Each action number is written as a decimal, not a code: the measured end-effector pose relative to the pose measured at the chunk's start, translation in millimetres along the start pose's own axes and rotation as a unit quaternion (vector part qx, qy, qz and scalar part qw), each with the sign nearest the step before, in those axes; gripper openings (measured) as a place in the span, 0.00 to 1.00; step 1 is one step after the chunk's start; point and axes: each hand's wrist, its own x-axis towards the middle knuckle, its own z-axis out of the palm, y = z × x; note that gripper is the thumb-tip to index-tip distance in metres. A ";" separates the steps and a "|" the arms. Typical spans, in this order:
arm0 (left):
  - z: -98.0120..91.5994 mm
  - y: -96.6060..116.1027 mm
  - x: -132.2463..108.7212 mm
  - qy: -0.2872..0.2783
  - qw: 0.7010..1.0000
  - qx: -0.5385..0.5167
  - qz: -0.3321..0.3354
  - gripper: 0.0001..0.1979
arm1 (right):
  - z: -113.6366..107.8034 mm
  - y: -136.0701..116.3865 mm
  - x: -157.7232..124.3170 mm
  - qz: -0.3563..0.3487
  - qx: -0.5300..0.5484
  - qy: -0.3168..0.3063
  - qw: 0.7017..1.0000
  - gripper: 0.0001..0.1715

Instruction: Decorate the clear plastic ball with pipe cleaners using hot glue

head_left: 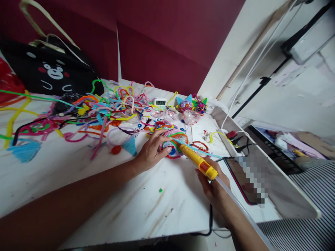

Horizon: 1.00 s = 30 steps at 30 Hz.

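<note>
A round craft piece [174, 143] wound from colourful pipe cleaners sits on the white marbled table, with my left hand [151, 150] closed on its left side. My right hand [214, 181] grips a yellow glue gun [199, 162] from below. A clear glue stick trails from the gun's rear, and its nozzle end is at the right side of the craft piece. A light blue pipe cleaner [209, 153] stretches from the piece to the right, passing by the nozzle.
Tangled pipe cleaners [104, 108] cover the table's back left, before a black bag [52, 69]. Behind the piece stand a small digital timer [160, 102], clear plastic domes [191, 117] and finished figures [200, 106]. A tablet [243, 177] lies right, beside a grey tray wall [285, 188].
</note>
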 end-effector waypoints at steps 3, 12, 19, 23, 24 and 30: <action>0.0 0.3 -0.3 0.000 1.000 0.001 -0.002 0.14 | -3.4 0.1 -2.6 -0.002 0.010 -0.012 1.000 0.22; 0.7 1.3 -0.4 0.000 1.000 -0.014 -0.004 0.14 | -8.9 -6.0 -4.5 0.030 -0.023 -0.019 0.999 0.20; 0.3 1.2 -0.7 -0.007 1.000 -0.014 0.003 0.14 | -10.5 -1.7 -9.1 0.030 -0.009 -0.026 0.999 0.19; 0.6 0.7 -1.1 -0.004 1.000 -0.014 -0.002 0.14 | -8.6 -0.7 -8.6 0.046 -0.003 -0.027 0.999 0.22; 0.7 0.6 -1.3 -0.002 1.000 -0.014 -0.005 0.14 | -7.9 -0.9 -7.4 0.047 -0.003 -0.027 0.998 0.21; 0.9 0.2 -1.9 -0.005 1.000 -0.015 -0.006 0.14 | -5.0 -4.4 4.0 -0.005 -0.011 -0.017 1.000 0.17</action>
